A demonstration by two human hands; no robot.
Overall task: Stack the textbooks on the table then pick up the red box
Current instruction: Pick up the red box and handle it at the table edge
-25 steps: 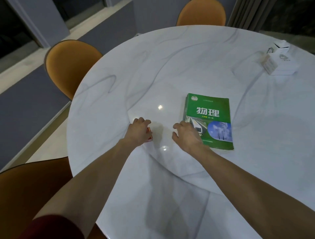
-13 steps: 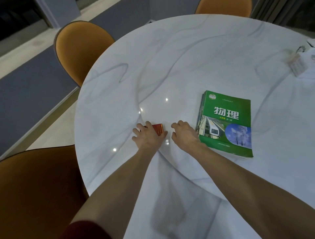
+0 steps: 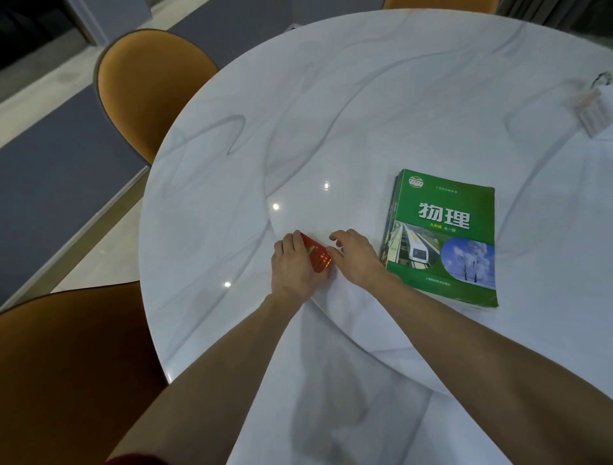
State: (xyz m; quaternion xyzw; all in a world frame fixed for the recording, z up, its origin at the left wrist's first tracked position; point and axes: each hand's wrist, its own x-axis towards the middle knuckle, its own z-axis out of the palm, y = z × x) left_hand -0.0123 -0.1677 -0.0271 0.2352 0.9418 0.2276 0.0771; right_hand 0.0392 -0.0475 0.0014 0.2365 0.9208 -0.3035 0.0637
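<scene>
A small red box point(image 3: 316, 256) with a gold pattern is tilted up off the white marble table point(image 3: 331, 116), gripped by my left hand point(image 3: 293, 265). My right hand point(image 3: 356, 257) touches the box's right end with its fingertips, fingers curled. Just right of that hand lies a stack of textbooks point(image 3: 442, 237), the green-covered one on top; the books beneath show only as edges on the left side.
Orange chairs stand at the far left point(image 3: 146, 89) and near left point(image 3: 73, 375) of the round table. A white box point(image 3: 593, 113) sits at the right edge. A third chair back point(image 3: 438, 4) peeks over the far rim.
My left hand has closed around the red box and tipped it up from the table. My right hand has moved left to meet it. The view has shifted left and down.
</scene>
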